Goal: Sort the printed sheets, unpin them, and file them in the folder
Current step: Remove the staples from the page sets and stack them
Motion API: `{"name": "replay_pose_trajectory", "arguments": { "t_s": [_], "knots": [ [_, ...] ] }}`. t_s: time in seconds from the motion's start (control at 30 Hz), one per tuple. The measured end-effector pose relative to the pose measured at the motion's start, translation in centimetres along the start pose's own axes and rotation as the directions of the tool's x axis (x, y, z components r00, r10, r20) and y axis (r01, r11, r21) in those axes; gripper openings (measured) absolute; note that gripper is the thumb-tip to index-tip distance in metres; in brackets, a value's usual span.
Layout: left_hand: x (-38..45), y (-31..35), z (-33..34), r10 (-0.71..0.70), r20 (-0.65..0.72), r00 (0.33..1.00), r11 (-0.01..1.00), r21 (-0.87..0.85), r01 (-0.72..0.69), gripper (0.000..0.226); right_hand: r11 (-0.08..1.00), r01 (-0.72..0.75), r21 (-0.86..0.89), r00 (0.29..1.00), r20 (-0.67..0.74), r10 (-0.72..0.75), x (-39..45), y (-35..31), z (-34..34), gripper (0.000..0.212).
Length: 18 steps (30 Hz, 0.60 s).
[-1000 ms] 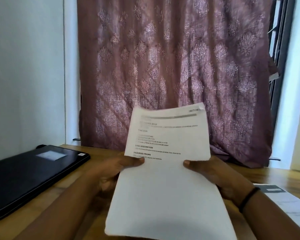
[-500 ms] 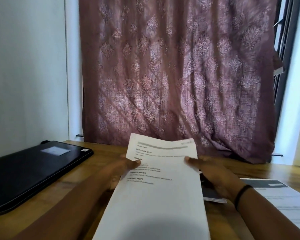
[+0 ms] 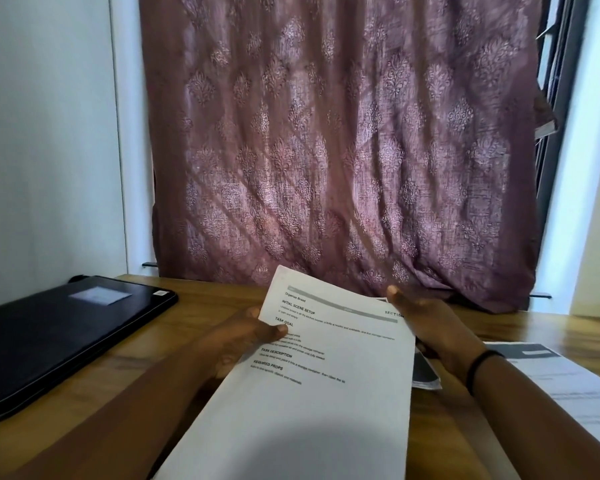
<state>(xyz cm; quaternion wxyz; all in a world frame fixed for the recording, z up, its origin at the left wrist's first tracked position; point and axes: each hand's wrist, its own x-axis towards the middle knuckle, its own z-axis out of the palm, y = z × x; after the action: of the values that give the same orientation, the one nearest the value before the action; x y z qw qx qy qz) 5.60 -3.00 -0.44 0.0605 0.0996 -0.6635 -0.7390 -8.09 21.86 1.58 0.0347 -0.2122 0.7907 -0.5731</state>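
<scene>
The left hand [image 3: 243,336] pinches the left edge of the white printed sheet [image 3: 312,382], held above the wooden table [image 3: 201,292]. The right hand [image 3: 426,323], fingers straight, touches its right edge. The black folder [image 3: 59,334] lies left.

Backdrop behind the desk work

A patterned mauve curtain [image 3: 343,143] is hanging down to the far edge of the wooden table [image 3: 215,296], a pale wall [image 3: 45,133] is standing at left, and a dark window frame [image 3: 555,98] is showing at right.
</scene>
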Motion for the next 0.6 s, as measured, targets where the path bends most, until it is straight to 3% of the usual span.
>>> {"name": "replay_pose_trajectory", "arguments": {
  "t_s": [0.17, 0.33, 0.5, 0.6],
  "knots": [
    [-0.6, 0.1, 0.3, -0.01, 0.06, 0.998, 1.0, 0.01, 0.01, 0.052, 0.992, 0.077, -0.104, 0.996, -0.031, -0.08, 0.3, -0.6, -0.3, 0.076],
    [-1.2, 0.1, 0.7, -0.048, 0.108, 0.993, 0.995, 0.095, 0.038, 0.041, 0.961, 0.115, -0.251, 0.993, 0.008, -0.116, 0.0, -1.0, -0.4, 0.069],
    [-0.9, 0.2, 1.0, -0.042, 0.034, 0.999, 0.994, 0.102, 0.038, 0.028, 0.991, 0.099, -0.092, 0.994, -0.026, -0.102, -0.1, -0.8, 0.2, 0.064],
    [-0.5, 0.4, 0.9, -0.016, 0.005, 1.0, 0.995, 0.096, 0.015, 0.028, 0.995, 0.084, -0.057, 0.996, -0.028, -0.086, -0.1, -0.5, 0.2, 0.073]
  ]
}}
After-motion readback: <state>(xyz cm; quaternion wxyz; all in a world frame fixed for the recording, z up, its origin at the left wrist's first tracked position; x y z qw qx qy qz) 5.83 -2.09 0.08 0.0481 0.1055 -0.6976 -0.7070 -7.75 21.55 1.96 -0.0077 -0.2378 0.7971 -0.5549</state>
